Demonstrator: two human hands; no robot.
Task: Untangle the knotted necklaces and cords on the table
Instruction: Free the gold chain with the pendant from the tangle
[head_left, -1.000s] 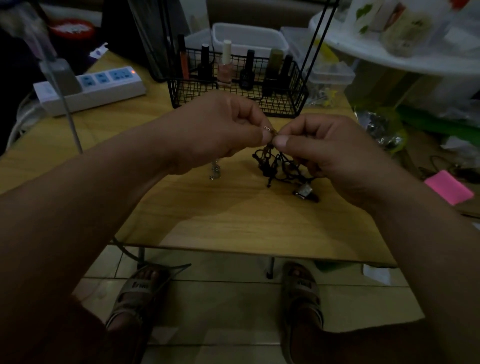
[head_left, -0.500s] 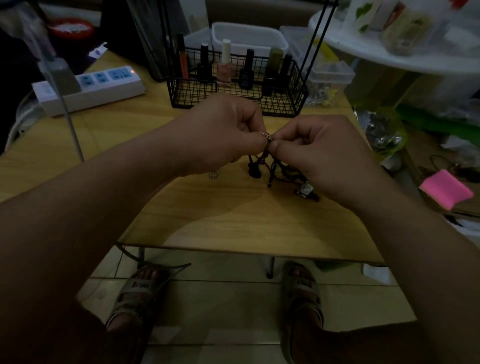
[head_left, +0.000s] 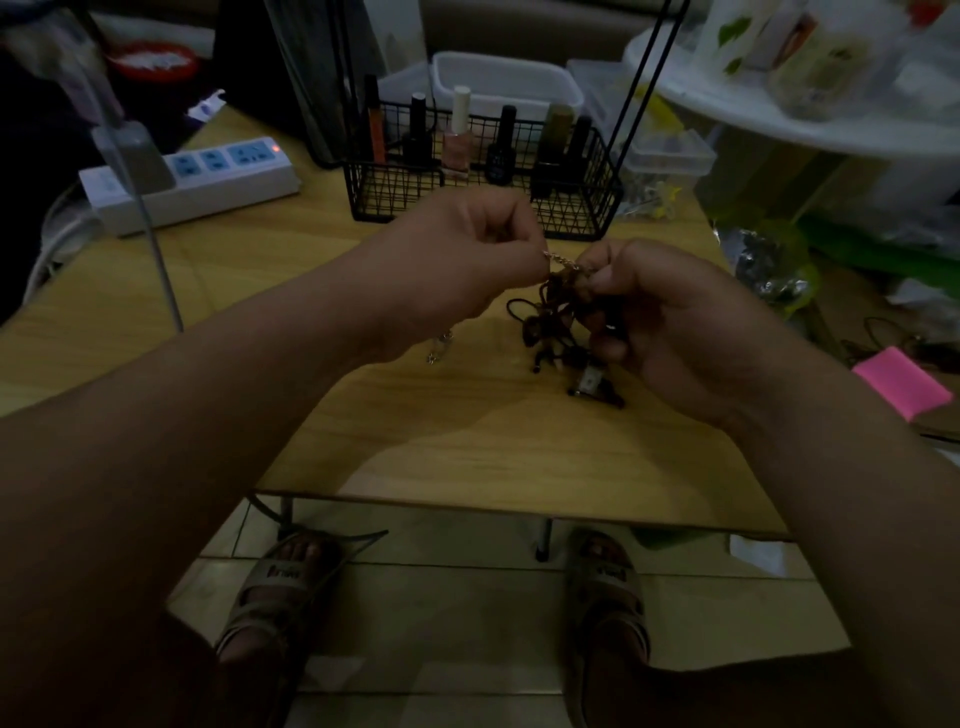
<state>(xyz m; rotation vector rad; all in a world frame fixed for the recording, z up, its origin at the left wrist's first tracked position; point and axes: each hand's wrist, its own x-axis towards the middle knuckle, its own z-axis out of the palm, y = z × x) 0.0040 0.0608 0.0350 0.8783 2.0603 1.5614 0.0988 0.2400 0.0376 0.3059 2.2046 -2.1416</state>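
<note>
A knot of dark cords (head_left: 545, 322) hangs just above the wooden table (head_left: 467, 441), near its middle. A thin metal chain (head_left: 563, 261) runs taut between my two hands. My left hand (head_left: 467, 265) pinches the chain's left end. My right hand (head_left: 670, 317) pinches the other end and holds the cords' upper part. The chain's loose tail (head_left: 439, 348) dangles below my left hand. A small metal pendant (head_left: 592, 387) on the cords rests on the table under my right hand.
A black wire basket (head_left: 483, 192) with several nail polish bottles stands just behind my hands. A white power strip (head_left: 197, 179) lies at the back left, clear plastic boxes (head_left: 660, 150) at the back right. My sandalled feet show below the table's front edge.
My hands have drawn slightly apart, so a short stretch of chain now shows between them. The cord knot has lifted a little toward my right hand.
</note>
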